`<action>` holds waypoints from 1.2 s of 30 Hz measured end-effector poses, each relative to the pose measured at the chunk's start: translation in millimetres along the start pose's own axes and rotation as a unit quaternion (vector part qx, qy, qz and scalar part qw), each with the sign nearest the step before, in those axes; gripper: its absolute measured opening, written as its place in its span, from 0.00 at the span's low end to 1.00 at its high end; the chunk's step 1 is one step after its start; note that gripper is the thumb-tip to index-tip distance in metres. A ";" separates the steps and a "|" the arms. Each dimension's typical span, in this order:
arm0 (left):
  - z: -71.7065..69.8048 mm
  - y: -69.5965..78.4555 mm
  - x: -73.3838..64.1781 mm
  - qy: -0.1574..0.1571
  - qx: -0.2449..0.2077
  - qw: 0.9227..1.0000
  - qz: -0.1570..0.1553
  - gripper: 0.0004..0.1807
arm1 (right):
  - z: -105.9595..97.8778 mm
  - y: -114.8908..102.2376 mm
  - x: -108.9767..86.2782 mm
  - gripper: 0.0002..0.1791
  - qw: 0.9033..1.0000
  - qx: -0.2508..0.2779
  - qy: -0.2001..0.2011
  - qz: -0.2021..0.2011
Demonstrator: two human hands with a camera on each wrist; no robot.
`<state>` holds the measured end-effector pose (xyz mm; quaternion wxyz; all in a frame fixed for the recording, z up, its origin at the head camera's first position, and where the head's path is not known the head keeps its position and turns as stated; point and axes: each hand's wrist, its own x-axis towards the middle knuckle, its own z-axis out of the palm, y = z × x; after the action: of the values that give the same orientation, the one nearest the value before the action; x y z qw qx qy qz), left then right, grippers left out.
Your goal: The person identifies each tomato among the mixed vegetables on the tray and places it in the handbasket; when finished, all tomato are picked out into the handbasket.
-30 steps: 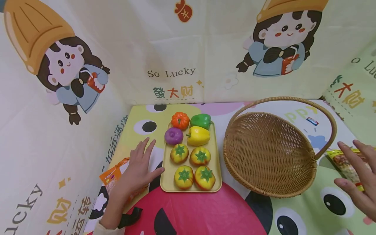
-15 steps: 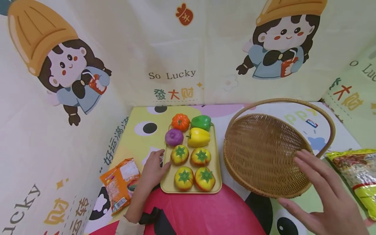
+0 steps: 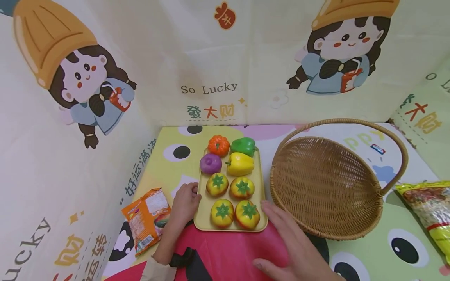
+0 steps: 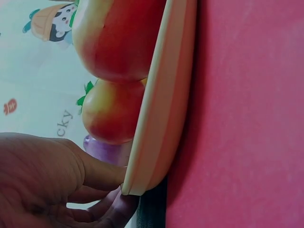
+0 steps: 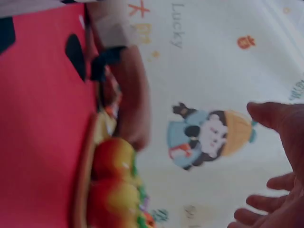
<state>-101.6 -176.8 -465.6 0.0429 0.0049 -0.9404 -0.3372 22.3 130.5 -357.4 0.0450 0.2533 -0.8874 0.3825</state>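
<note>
A pale yellow tray (image 3: 204,212) carries several yellow-red toy fruits (image 3: 242,187) with green star-shaped tops. Behind these sit a purple onion-like vegetable (image 3: 211,163), a yellow bell pepper (image 3: 240,164), a green bell pepper (image 3: 243,146) and an orange pumpkin (image 3: 218,145). At the tray's left edge my left hand (image 3: 185,203) pinches the rim; the left wrist view shows its thumb (image 4: 107,175) on top and fingers below. My right hand (image 3: 293,244) is spread by the tray's right front side, fingertips close to the rim; contact cannot be told. The right wrist view shows it holding nothing.
A brown wicker basket (image 3: 327,187) with a tall arched handle stands right of the tray. An orange snack packet (image 3: 147,220) lies at the left, and a yellow-edged bag (image 3: 429,212) at the far right. Printed cloth walls rise at the back and sides.
My left hand has moved right from above the orange packet to the tray's left rim and taken hold. The right hand has swept left from the yellow-edged bag, past the basket, to the tray.
</note>
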 end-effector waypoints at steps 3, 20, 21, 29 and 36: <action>-0.1 0.1 -0.4 0.003 0.002 1.000 0.003 0.20 | 21.9 6.7 9.0 0.55 0.996 0.025 -0.035 0.082; -0.9 0.8 -2.0 0.000 -0.021 1.000 0.007 0.20 | 86.8 65.2 29.9 0.54 0.975 0.106 0.018 0.196; -0.9 0.8 -2.2 0.001 -0.022 1.000 0.008 0.20 | 88.3 67.5 30.1 0.53 0.975 0.108 0.022 0.195; -0.6 -0.6 -1.5 0.000 -0.026 1.000 0.004 0.20 | 94.2 77.1 32.9 0.49 0.972 0.108 0.033 0.208; -0.8 -1.8 -1.3 -0.005 -0.028 1.000 0.003 0.21 | 95.5 79.6 34.6 0.48 0.971 0.107 0.026 0.214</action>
<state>-100.2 -178.6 -466.2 0.0391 -0.0008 -0.9310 -0.3630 -35.4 95.3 -467.4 -0.0422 0.0509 -0.8733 0.4827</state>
